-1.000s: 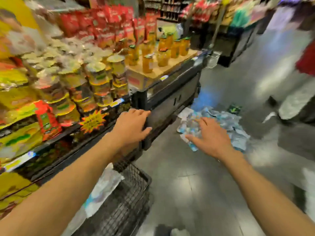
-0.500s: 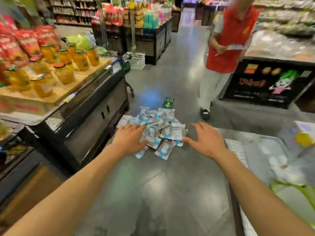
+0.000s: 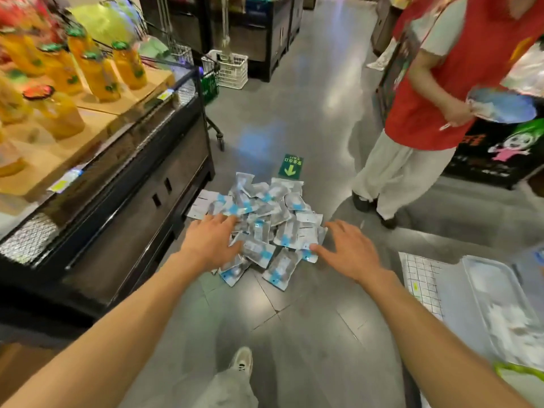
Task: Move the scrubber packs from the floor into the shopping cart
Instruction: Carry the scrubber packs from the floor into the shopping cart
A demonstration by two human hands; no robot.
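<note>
My left hand (image 3: 210,245), fingers spread and flat, hangs over the near-left edge of the heaped scrubber packs (image 3: 262,222) on the floor (image 3: 309,325); my right hand (image 3: 348,251), equally spread and holding nothing, flanks the pile's right side. Best, I judge, to scoop inward from both sides, since slick packs may slide. Left, a display counter (image 3: 123,184) of juice bottles (image 3: 97,69) crowds the pile; right, a bystander in a red vest (image 3: 459,83) stands close. No shopping cart is clearly in view.

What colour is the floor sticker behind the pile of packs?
The floor sticker is green with a yellow arrow, seen in the head view.
</note>
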